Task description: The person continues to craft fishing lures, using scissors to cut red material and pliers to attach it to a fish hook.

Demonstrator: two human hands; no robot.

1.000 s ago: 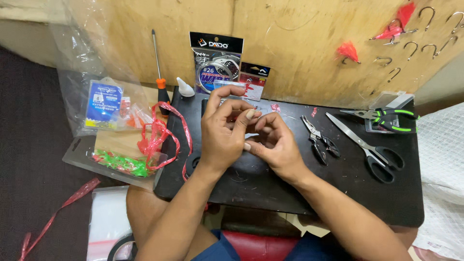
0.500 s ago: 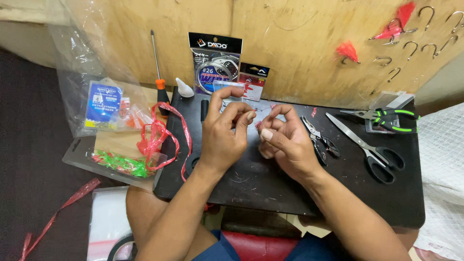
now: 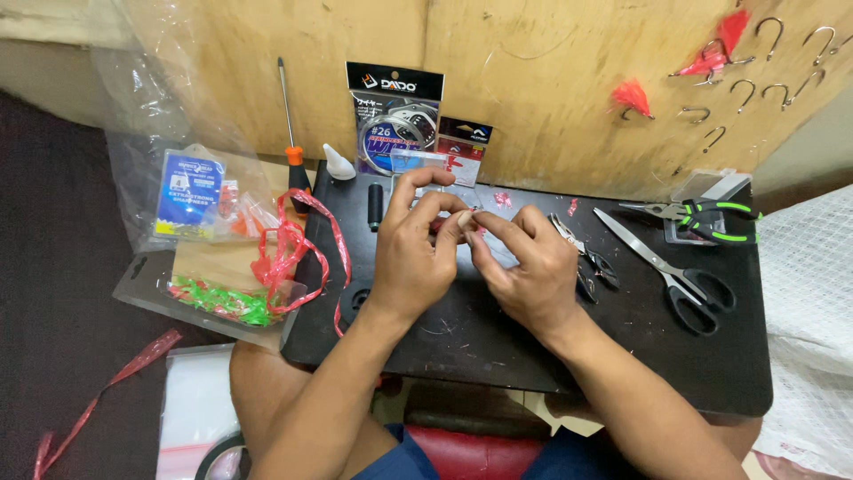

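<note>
My left hand (image 3: 413, 249) and my right hand (image 3: 529, 267) meet over the middle of a black work board (image 3: 622, 356) on my lap. Their fingertips pinch one small item together, with a bit of red showing between them; the fingers hide most of it, so I cannot tell what it is. The left thumb and index finger are raised above it. Small dark pliers (image 3: 591, 262) lie just right of my right hand.
Scissors (image 3: 675, 276) and green-handled pliers (image 3: 706, 216) lie at the board's right. A spool package (image 3: 394, 120) leans on the wooden wall, where hooks with red tufts (image 3: 711, 58) hang. Red ribbon (image 3: 293, 244), plastic bags and an orange-handled screwdriver (image 3: 289, 133) lie left.
My hands stayed together over the board's middle; the right hand's fingers shifted slightly against the left's, still working the same small item. Nothing else moved.
</note>
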